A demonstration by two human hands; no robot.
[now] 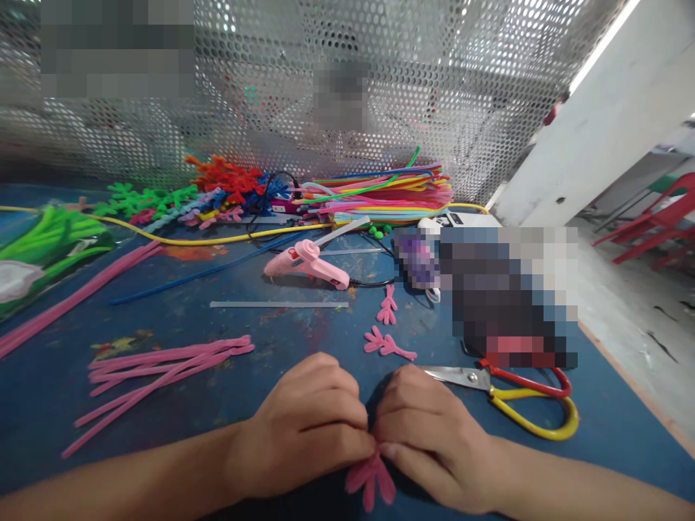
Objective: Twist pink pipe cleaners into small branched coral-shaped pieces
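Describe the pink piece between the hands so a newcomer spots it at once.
On the blue tabletop, find the bare left hand and bare right hand nearly meeting near the picture's bottom. They pinch a branched, fuzzy pink piece fanning below. Only this one is held; two similar fuzzy pink sprigs lie loose beyond.

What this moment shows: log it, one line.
left hand: holding pink pipe cleaner | right hand: holding it too | scissors: beside right hand
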